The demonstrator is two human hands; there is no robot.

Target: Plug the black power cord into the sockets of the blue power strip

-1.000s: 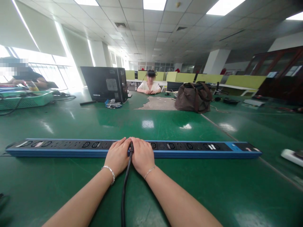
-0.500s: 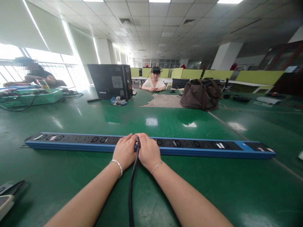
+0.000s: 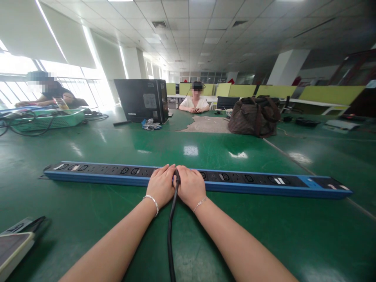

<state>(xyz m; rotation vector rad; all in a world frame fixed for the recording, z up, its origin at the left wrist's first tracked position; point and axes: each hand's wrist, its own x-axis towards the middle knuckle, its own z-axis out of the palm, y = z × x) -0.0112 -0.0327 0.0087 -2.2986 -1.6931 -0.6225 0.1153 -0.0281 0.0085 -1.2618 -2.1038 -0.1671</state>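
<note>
A long blue and black power strip [image 3: 100,178] lies across the green table, its sockets facing up. At its middle, my left hand [image 3: 160,184] and my right hand [image 3: 192,186] meet around the black plug [image 3: 178,178] of a power cord. Both hands are closed, with fingers bent over the strip's top. Between my wrists the black cord [image 3: 171,231] runs down toward the lower edge of the view. My fingers cover the plug's front and the socket under it, so how far it sits in cannot be seen.
Beyond the strip stand a black computer case [image 3: 141,100], a pair of gloves [image 3: 151,124] and a brown bag [image 3: 254,116]. A green basket [image 3: 53,119] with cables is at far left. A pale-edged device [image 3: 14,250] lies near left. Two people sit beyond.
My view has turned slightly to the left, so the scene sits farther right in the picture. Both hands stay around the plug at the same part of the strip.
</note>
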